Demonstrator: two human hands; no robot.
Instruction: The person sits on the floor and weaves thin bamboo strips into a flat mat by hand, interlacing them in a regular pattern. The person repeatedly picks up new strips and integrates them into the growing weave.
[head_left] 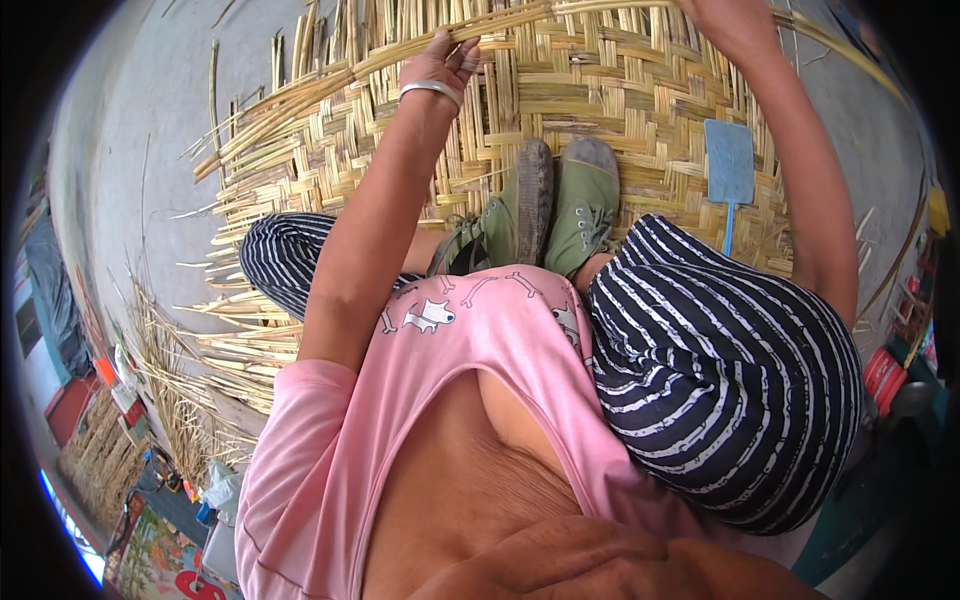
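A woven reed mat (570, 85) lies on the floor under my feet, with loose reed ends along its left and far edges. Across its far part runs a long bundle of reed stalks (380, 62), slanting from the left up to the top edge. My left hand (442, 66), with a pale bangle at the wrist, has its thumb and fingers closed at this bundle. My right hand (728, 14) is at the top edge, partly cut off. The stalks run into it from the left and come out on its right; its fingertips are out of sight.
A blue fly swatter (729, 160) lies on the mat's right side, by my right forearm. My green shoes (583, 195) rest on the mat. Loose straw (180, 370) is strewn on the grey floor (130, 190) to the left. A red container (884, 380) stands at the right.
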